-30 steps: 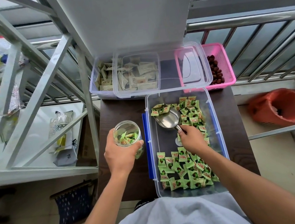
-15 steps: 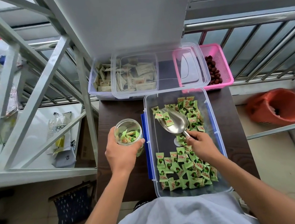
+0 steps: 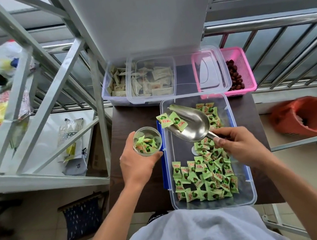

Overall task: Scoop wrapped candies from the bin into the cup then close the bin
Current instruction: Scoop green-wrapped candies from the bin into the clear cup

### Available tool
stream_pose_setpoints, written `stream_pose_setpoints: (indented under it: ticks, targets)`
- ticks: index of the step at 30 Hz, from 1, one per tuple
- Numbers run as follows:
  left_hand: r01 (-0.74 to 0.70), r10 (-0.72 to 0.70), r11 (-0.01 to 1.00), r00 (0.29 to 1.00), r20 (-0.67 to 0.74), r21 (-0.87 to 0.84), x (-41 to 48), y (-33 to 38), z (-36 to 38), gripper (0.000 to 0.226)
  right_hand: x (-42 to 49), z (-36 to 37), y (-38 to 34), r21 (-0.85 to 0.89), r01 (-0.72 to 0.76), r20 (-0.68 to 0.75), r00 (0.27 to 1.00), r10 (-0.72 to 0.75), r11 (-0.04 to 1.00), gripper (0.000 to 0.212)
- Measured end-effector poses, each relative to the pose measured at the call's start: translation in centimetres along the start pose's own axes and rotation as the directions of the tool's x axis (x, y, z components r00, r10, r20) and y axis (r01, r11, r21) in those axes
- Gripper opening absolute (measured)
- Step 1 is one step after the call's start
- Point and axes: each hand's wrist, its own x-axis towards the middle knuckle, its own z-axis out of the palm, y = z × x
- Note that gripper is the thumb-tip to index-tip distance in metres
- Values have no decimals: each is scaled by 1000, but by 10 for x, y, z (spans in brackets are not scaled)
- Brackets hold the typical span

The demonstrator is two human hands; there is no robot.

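Right hand [image 3: 236, 145] pinches the metal scoop [image 3: 191, 124], three green candies [image 3: 174, 120] riding at its lip above the open bin [image 3: 242, 169]. Left hand [image 3: 137, 165] grips the cup [image 3: 147, 141].

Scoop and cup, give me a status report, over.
Left hand grips cup, partly filled. Right hand holds scoop by its handle, few candies near its lip, over open bin. Nothing between scoop and cup.

Shiny metal scoop [image 3: 192, 124], clear plastic bin [image 3: 246, 184], cup [image 3: 147, 141]
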Motion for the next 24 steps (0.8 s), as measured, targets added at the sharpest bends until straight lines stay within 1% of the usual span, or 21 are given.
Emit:
stream_pose_setpoints:
  ticks: [1,4,7,11,15,18,24]
  targets:
    - [-12,12,1000,1000,14,7,-1,0,0,90,-1,-2,-6,-37,21,15,1000,-21,999,30]
    - [-67,66,998,997,51,18,-4,3,-1,80,-6,-4,-21,-175,121,53,992,-113,977,40]
    - [-82,82,997,995,55,11,-6,4,-2,81,-9,0,-32,-333,196,73,981,-182,922,33]
    - [-98,98,995,994,39,-3,-6,1,-2,84,-11,7,-43,-467,262,90,964,-249,845,32]
    - [-106,107,994,994,37,-18,-3,-6,0,88,-12,11,-48,-542,347,114,933,-342,766,29]
    - [-108,109,994,993,39,-28,-2,-9,2,89,-12,14,-51,-579,375,100,914,-393,724,32]
    - [-108,110,993,994,28,-46,-4,-8,0,80,-12,18,-55,-621,405,73,882,-466,671,38]
